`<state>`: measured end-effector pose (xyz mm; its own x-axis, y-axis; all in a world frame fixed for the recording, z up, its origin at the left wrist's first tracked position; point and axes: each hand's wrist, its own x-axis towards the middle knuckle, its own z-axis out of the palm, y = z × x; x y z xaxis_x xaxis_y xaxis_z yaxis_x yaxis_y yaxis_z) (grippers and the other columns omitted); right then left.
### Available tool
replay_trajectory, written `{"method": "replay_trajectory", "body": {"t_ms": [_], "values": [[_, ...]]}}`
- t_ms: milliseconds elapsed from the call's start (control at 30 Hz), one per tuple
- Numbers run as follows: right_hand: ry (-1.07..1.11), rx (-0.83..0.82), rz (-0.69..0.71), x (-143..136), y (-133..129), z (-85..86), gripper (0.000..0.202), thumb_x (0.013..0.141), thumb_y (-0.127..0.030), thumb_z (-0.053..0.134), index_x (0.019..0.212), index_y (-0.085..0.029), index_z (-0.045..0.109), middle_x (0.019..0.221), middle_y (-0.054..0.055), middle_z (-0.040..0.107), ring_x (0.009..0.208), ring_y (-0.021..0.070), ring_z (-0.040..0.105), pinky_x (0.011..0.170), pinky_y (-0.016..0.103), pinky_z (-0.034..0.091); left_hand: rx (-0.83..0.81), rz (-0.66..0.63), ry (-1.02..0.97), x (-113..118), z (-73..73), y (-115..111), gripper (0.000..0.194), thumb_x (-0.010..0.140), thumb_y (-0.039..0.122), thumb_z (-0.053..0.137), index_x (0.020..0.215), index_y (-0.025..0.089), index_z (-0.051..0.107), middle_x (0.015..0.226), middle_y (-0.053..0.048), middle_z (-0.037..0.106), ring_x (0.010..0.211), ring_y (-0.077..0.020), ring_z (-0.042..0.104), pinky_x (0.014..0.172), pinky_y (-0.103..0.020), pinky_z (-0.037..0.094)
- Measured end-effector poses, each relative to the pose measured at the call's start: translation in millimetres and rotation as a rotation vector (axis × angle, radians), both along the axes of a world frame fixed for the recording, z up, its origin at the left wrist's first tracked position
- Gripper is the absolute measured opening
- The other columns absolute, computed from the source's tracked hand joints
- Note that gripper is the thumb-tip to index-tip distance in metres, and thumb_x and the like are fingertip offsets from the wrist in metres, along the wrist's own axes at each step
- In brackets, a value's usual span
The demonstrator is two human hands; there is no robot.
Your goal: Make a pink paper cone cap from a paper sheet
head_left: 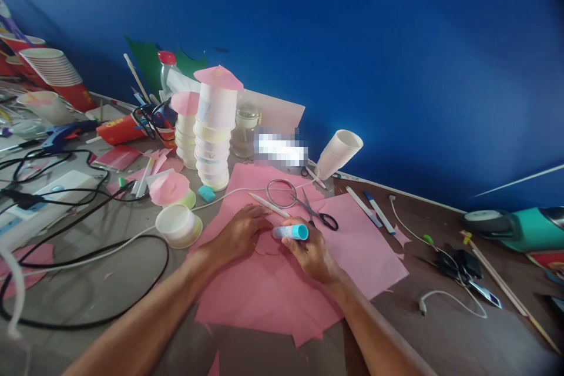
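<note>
Pink paper up front, overlapping sheets across the tabletop, and two hands right over it! Left hand sits low, fingers bent onto the paper, seemingly pinning it against skidding; whether that grip pinches anything, one can't tell. Over to the right hand: grip wrapped snugly round the tube, which lies sideways above the paper, blue end to the right, presumably for close control. Just past the fingers, the pencil, then the scissors, parked within easy reach, it seems. Off left, a cup beside the sheets. Farther back, the tower stands upright under its pink cone, probably set there away from elbows. Last, a stack of cups, apparently leaning, near the blue wall.
</note>
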<state>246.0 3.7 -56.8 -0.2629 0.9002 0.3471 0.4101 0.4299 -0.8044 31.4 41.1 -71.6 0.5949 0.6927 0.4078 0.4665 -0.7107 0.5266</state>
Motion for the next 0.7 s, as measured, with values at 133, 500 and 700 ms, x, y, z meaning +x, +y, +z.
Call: {"method": "replay_trajectory", "body": {"t_ms": [133, 500, 700], "values": [[0.03, -0.12, 0.066, 3.4, -1.0, 11.0, 0.012, 0.089, -0.032, 0.06, 0.095, -0.022, 0.065, 0.088, 0.006, 0.07, 0.077, 0.0197, 0.066, 0.068, 0.032, 0.055, 0.043, 0.001, 0.007, 0.2, -0.5, 1.3, 0.038, 0.079, -0.002, 0.048, 0.097, 0.019, 0.073, 0.118, -0.011, 0.071, 0.113, -0.0246, 0.064, 0.095, -0.043, 0.053], [0.184, -0.086, -0.097, 10.4, 3.8, 4.7, 0.018, 0.091, -0.038, 0.06, 0.098, -0.022, 0.064, 0.089, 0.004, 0.071, 0.078, 0.0192, 0.067, 0.068, 0.031, 0.056, 0.018, 0.027, 0.065, 3.3, 8.7, -2.3, 0.012, 0.09, 0.019, 0.059, 0.088, 0.018, 0.071, 0.117, -0.012, 0.069, 0.11, -0.0262, 0.062, 0.094, -0.04, 0.051], [-0.062, 0.035, -0.037, 5.1, 1.9, 2.9, 0.014, 0.089, -0.029, 0.058, 0.098, -0.019, 0.063, 0.094, 0.009, 0.072, 0.088, 0.023, 0.069, 0.077, 0.034, 0.055, 0.008, 0.028, 0.059, 4.6, 5.9, -2.5, 0.011, 0.092, 0.021, 0.06, 0.09, 0.018, 0.071, 0.119, -0.011, 0.069, 0.11, -0.0257, 0.062, 0.099, -0.042, 0.048]]}}
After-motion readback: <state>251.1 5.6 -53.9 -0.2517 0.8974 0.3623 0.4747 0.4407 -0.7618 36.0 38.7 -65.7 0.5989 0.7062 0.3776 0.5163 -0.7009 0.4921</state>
